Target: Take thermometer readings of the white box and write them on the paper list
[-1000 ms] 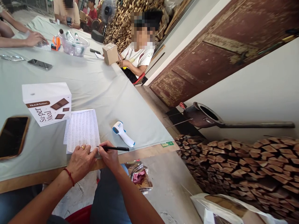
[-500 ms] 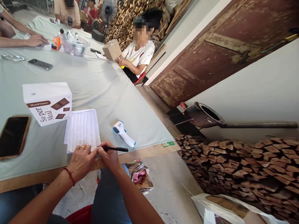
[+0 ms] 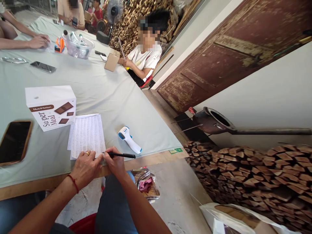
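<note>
Sheets of paper point(image 3: 88, 136) covered in rows of small handwriting lie at the near edge of the table. My left hand point(image 3: 87, 166) rests on their lower edge, fingers stretched out and lying flat. In my right hand point(image 3: 115, 164) a black pen point(image 3: 123, 155) is gripped, its tip at the lower right corner of the top sheet. To the right lies a white and blue infrared thermometer point(image 3: 129, 139). Behind the papers stands a white box point(image 3: 52, 107) printed "NutriMotion Su-per Meal". A phone in a brown case point(image 3: 16, 142) lies at the left.
Farther back are another phone point(image 3: 43, 66), a plastic basket point(image 3: 78, 50) of bottles, an orange tape dispenser point(image 3: 59, 45) and a cardboard box point(image 3: 112, 61). A person point(image 3: 148, 55) sits at the table's right side; others sit farther off. Stacked firewood point(image 3: 255, 175) fills the lower right.
The person at the right side has set the cardboard box down on the table and now holds up a thin stick-like thing. My pen tip has shifted slightly right.
</note>
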Tool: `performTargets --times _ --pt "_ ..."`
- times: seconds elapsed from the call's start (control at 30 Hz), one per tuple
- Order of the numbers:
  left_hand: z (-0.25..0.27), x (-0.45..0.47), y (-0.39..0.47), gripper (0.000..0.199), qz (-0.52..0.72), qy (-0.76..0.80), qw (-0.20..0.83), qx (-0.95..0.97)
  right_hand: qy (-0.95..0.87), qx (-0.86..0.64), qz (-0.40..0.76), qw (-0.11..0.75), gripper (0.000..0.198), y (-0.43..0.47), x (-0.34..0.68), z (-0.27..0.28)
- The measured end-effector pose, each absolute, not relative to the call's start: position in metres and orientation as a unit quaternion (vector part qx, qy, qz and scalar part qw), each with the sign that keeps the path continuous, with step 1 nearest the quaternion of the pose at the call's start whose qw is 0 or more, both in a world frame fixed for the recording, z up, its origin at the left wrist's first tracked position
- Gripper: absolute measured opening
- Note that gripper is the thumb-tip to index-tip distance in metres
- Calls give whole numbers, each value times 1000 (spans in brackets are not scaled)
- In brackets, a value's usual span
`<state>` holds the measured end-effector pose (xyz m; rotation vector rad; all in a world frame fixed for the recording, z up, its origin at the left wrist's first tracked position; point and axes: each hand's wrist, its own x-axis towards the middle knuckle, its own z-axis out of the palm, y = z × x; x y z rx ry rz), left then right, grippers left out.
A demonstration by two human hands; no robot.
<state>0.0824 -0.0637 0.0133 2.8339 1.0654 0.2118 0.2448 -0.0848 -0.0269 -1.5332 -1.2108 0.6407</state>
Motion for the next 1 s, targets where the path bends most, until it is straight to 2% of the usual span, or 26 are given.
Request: performTargets --times 1.0 --pt "13 84 -64 27 62 355 53 931 -496 -649 259 515 11 -85 244 -24"
